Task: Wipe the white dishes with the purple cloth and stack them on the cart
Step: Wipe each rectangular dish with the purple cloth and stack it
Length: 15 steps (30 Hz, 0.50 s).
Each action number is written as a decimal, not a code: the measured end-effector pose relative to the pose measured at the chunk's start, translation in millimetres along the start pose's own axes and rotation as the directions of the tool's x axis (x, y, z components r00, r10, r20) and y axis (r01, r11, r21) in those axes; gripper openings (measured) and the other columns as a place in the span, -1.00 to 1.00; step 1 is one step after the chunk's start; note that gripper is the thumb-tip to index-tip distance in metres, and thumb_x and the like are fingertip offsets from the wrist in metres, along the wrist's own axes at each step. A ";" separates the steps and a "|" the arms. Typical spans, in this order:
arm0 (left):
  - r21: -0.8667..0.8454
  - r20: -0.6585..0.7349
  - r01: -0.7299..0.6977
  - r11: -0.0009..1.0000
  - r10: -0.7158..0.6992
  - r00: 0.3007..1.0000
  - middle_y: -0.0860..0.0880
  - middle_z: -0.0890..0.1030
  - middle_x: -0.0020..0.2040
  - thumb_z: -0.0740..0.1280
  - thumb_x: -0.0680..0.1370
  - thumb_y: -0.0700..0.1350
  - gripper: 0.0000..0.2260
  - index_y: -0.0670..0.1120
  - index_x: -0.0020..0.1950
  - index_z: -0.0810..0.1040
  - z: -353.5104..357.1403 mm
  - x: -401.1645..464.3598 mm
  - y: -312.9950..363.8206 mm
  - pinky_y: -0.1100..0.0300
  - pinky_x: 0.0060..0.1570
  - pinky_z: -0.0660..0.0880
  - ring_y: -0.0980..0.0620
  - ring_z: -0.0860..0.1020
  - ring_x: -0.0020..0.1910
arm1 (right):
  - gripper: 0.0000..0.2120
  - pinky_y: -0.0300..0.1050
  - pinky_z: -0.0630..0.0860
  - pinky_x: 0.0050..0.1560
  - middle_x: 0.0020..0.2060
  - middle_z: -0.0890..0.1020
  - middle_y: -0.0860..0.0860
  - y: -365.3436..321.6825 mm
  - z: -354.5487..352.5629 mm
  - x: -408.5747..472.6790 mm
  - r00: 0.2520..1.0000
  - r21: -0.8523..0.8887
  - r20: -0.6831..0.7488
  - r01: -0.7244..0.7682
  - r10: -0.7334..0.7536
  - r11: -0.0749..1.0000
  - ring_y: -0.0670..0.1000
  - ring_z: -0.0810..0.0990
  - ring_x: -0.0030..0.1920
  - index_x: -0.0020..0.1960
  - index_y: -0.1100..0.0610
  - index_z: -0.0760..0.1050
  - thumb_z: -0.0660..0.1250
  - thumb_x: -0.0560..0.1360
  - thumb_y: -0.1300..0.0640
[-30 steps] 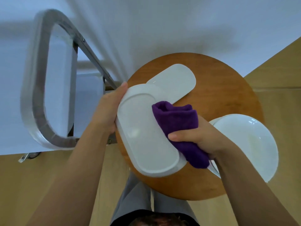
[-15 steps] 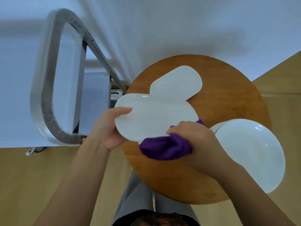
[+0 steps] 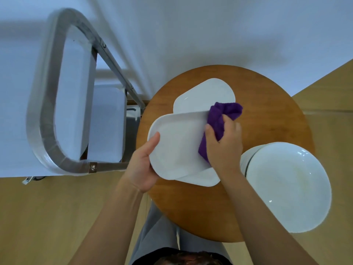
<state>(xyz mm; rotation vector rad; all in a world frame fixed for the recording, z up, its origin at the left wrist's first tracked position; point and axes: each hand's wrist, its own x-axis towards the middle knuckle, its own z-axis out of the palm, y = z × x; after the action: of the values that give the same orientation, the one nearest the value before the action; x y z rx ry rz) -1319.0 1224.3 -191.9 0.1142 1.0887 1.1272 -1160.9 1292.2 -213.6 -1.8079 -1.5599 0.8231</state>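
Note:
My left hand (image 3: 142,165) grips the near left edge of a white oblong dish (image 3: 177,144), held above the round wooden table (image 3: 267,104). My right hand (image 3: 224,148) holds the bunched purple cloth (image 3: 219,119) against the dish's right end. Under the held dish lies another white oblong dish (image 3: 206,177), and a third (image 3: 206,94) rests further back on the table. A stack of round white plates (image 3: 286,184) sits at the table's right edge. The metal cart (image 3: 49,104) stands to the left.
The cart's curved steel handle (image 3: 38,131) and slanted frame bar (image 3: 114,67) lie just left of the table. A white wall fills the top of the view. Light wooden floor (image 3: 47,217) surrounds the table, and my legs are below its near edge.
The dish has been turned over, face up again. My right hand moved the cloth from under the dish's near edge up to its far right end. My left hand shifted its hold.

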 end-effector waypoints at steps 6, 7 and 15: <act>0.169 0.053 -0.012 0.986 0.003 0.999 -0.06 0.67 0.05 0.21 0.49 0.15 -0.64 0.05 0.20 0.54 5.6 10.6 -5.9 0.16 -0.13 0.58 0.00 0.64 0.03 | -0.62 -0.16 0.53 -0.04 0.02 0.58 0.13 -16.6 24.1 -37.0 0.971 0.042 0.086 0.222 -0.225 0.974 -0.03 0.50 -0.04 0.22 0.20 0.51 0.29 0.47 0.04; 0.158 0.054 -0.020 0.987 0.011 0.998 -0.08 0.66 0.07 0.19 0.50 0.14 -0.62 0.01 0.22 0.55 6.3 13.0 -6.9 0.17 -0.10 0.58 -0.01 0.63 0.06 | -0.63 -0.20 0.53 -0.05 0.01 0.58 0.13 -18.1 26.5 -43.4 0.956 0.041 0.110 0.268 -0.271 0.963 -0.01 0.53 -0.04 0.21 0.19 0.52 0.30 0.46 0.06; 0.112 0.000 0.047 0.993 -0.047 0.999 -0.14 0.67 0.00 0.25 0.43 0.22 -0.53 -0.10 0.12 0.62 4.8 30.8 -1.4 0.11 -0.12 0.60 -0.06 0.66 -0.03 | -0.69 -0.48 0.41 -0.13 -0.01 0.47 -0.14 -10.4 5.6 -52.9 0.759 0.221 0.599 0.150 -0.256 0.964 -0.14 0.47 -0.04 0.21 0.02 0.49 0.28 0.46 0.07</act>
<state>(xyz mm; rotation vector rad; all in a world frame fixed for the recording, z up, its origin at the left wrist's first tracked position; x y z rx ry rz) -1314.4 1249.4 -210.0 0.1777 1.1471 1.0237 -1177.8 1241.3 -205.4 -1.2641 -1.9784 1.4975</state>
